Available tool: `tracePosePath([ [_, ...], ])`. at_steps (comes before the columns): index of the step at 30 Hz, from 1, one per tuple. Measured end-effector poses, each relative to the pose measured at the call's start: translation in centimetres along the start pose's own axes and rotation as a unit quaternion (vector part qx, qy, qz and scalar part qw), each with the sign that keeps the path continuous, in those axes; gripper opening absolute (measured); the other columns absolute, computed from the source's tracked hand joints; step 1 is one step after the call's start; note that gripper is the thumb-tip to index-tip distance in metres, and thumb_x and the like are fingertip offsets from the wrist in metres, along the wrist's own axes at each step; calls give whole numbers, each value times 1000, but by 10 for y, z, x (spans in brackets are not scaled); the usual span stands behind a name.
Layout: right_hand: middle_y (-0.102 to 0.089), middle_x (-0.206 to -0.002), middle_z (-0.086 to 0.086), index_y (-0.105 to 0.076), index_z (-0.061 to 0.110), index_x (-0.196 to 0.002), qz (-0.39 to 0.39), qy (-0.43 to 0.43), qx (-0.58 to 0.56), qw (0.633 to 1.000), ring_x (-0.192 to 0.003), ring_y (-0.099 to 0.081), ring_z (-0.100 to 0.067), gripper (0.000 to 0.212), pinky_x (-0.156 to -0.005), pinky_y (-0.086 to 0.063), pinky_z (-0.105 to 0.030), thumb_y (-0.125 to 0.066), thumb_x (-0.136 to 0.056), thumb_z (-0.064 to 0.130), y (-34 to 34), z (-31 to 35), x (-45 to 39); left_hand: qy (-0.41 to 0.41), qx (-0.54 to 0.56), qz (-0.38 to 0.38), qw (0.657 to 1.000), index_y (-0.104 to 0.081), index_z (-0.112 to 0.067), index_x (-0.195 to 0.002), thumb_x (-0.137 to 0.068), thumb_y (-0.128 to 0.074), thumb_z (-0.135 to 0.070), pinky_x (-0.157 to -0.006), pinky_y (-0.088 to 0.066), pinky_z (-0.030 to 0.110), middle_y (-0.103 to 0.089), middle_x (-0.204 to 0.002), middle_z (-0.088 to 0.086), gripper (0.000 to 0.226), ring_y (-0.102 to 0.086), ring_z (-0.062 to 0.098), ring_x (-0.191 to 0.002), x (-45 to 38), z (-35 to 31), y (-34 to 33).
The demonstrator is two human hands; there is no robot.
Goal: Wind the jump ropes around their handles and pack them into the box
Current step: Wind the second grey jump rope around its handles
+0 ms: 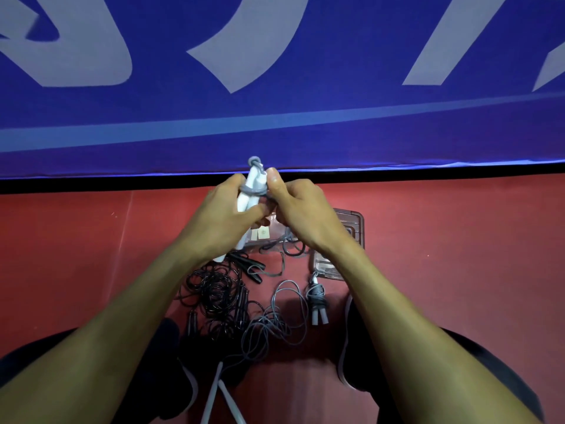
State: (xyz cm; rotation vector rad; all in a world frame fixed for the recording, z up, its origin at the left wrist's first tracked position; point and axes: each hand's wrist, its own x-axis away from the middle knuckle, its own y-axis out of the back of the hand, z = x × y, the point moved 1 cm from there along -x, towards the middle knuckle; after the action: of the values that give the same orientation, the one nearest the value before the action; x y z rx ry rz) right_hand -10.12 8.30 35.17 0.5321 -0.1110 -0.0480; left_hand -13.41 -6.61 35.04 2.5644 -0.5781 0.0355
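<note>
The left hand [226,209] is gripping the white handles [249,191] upright, their long axis pointing away from the person, while the right hand [301,212], just beside them, is pinching the grey rope [255,188] crosswise above the clear box [351,237] on the floor.

Two hands show at the centre of the frame: the left hand [224,209] and the right hand [301,215]. Between them is one pair of white handles [249,191] wrapped with grey rope. Lower right of centre lies one wound grey rope bundle [318,298]. One loose grey rope [275,322] and one tangle of black ropes [217,289] lie at lower centre; how many black ropes it holds cannot be told. One clear box [354,228] sits right of centre.
</note>
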Motion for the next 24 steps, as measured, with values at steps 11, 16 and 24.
tracePosePath([
  [11,-47,-59,-6,-60,-6,-73,-15,-22,31,999,-56,-41,-16,78,-57,-33,-34,-34,-103,62,6,-5,0,100,324,76,938,-57,-14,-117,-105,-43,-44,-61,-34,31,-48,-76,3,35,-42,15,-64,1,-5,-2],
  [16,-46,-58,-5,-65,11,-62,-14,-38,10,999,-55,-41,-16,70,-58,-32,-33,-37,-103,61,8,-6,-2,81,298,78,948,-62,-7,-105,-105,-45,-12,-59,-47,17,-59,-80,4,17,-56,9,-66,0,-6,2],
  [24,-41,-54,-6,-50,6,-59,34,-19,-21,999,-49,-33,-16,71,-51,-29,-30,-40,-102,60,5,3,4,9,126,23,992,-66,-2,-103,-71,-79,-40,-91,-51,66,-68,-96,31,50,-68,32,-88,3,-2,6],
])
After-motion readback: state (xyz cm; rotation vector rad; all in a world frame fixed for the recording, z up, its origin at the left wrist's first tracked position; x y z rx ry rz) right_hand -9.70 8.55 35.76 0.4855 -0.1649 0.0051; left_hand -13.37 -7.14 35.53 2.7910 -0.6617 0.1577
